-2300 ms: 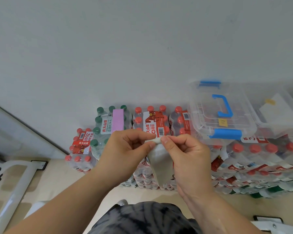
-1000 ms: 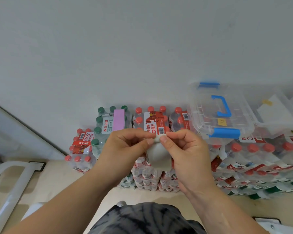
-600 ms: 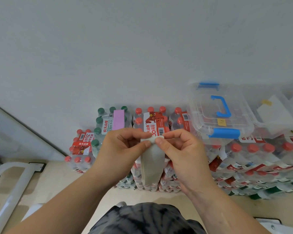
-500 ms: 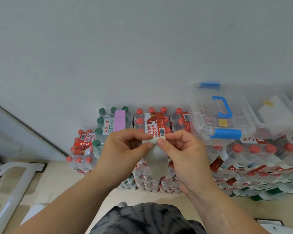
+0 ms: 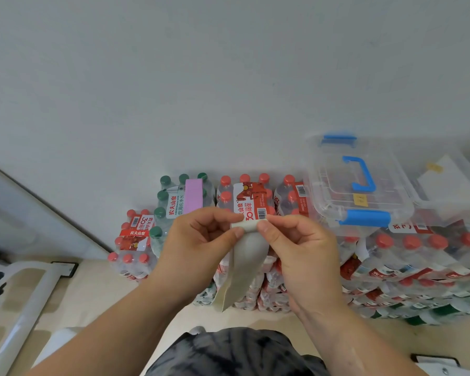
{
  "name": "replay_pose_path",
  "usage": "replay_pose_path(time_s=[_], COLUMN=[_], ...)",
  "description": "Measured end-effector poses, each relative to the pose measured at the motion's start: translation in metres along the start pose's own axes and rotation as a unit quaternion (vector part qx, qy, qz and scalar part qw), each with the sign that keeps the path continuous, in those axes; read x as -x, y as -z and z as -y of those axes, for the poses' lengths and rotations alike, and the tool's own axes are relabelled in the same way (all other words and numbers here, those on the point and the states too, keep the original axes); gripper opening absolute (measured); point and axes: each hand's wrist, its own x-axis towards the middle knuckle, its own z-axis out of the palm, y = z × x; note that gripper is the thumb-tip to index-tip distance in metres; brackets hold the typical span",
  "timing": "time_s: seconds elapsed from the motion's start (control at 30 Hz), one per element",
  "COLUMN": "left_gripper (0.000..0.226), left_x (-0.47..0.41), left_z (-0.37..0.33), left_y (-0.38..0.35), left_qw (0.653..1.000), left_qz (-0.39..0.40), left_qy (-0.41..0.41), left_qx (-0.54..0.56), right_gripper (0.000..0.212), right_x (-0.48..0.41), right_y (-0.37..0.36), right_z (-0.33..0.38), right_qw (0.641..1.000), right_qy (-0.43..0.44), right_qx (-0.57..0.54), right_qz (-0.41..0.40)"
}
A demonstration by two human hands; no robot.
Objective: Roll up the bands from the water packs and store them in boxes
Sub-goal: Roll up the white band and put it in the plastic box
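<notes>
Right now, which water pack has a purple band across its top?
The green-capped pack beyond the left hand; only it bears the purple band, while neighbouring packs have red caps.

L hand (image 5: 201,240) & R hand (image 5: 296,240) pinch band (image 5: 242,267), top end seemingly rolled, over water packs (image 5: 244,202).

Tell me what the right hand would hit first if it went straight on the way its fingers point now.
The right hand, pinching the band at its rolled end, points leftward. Straight on, it would probably first meet the left hand, which pinches the same roll from the other side.
</notes>
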Motion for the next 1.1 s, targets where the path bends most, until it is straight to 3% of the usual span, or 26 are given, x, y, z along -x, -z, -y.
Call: replay_pose_path(time_s=[0.33,0.57,0.77,0.87,1.0,1.1], left_gripper=[0.018,0.022,0.024,0.023,0.021,0.018], left_x=[-0.004,-0.006,-0.004,-0.005,-0.006,-0.008], left_z=[-0.003,-0.005,-0.006,-0.006,-0.009,-0.012], left_y=[-0.006,-0.001,-0.004,-0.004,-0.003,-0.002], left_qw=[1.000,1.000,0.999,0.999,0.998,0.995], left_qz=[0.007,-0.003,-0.001,-0.004,-0.018,-0.032], left_qy=[-0.002,-0.003,0.014,0.017,0.008,0.007], left_qx=[-0.002,0.023,0.039,0.045,0.064,0.099], right_gripper=[0.006,0.025,0.003,0.003,0.006,0.026], right_x=[-0.001,-0.004,-0.003,-0.003,-0.003,-0.004], right_y=[-0.002,0.000,0.002,0.001,0.000,0.001], right_z=[0.005,0.009,0.004,0.004,0.007,0.005], right_qw=[0.999,1.000,0.999,0.999,1.000,0.999], right_qy=[0.021,-0.021,0.008,0.020,0.016,0.020], right_qx=[0.016,-0.021,0.034,0.040,-0.005,0.011], right_qz=[-0.025,0.008,-0.004,-0.006,0.009,0.038])
